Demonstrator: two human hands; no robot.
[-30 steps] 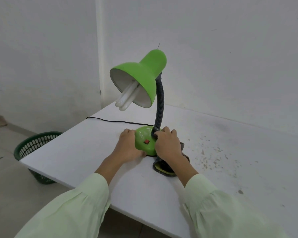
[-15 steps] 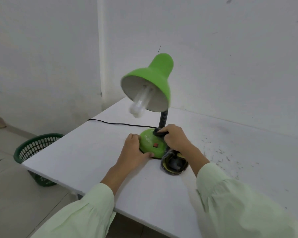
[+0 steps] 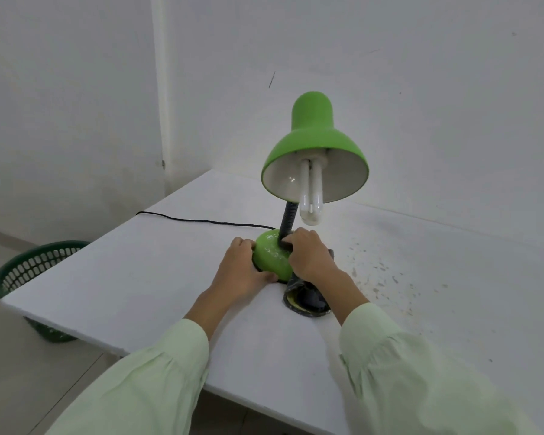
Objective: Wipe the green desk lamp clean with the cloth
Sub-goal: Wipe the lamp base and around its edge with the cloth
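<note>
Green desk lamp [image 3: 308,158] stands upright on the white surface [image 3: 139,277], near the middle, a bit toward the far side. Shade opens toward the camera, white bulb [image 3: 310,196] hanging out of it, black flexible neck [image 3: 288,219] running down to the domed green base [image 3: 270,257].

Left hand [image 3: 242,274] cups the left side of the base, fingers curled round its edge, thumb lying along the near rim; partly closed, touching the base, nothing else in it.

Right hand [image 3: 310,257] sits on the right side of the base, fingers bent over the top where the neck meets the dome, pressing dark cloth [image 3: 305,298] against it. The cloth is bunched under the palm and wrist, the rest spilling onto the surface just near of the base; a yellowish patch shows in its folds. Grip on the cloth is closed.

Black cord [image 3: 195,219] runs from the far side of the base leftward and off the surface's left edge. Speckled marks [image 3: 387,271] to the right of the lamp. Dark green basket [image 3: 29,271] on the floor at far left, partly under the surface's edge. Pale green sleeves [image 3: 157,381] on both arms.
</note>
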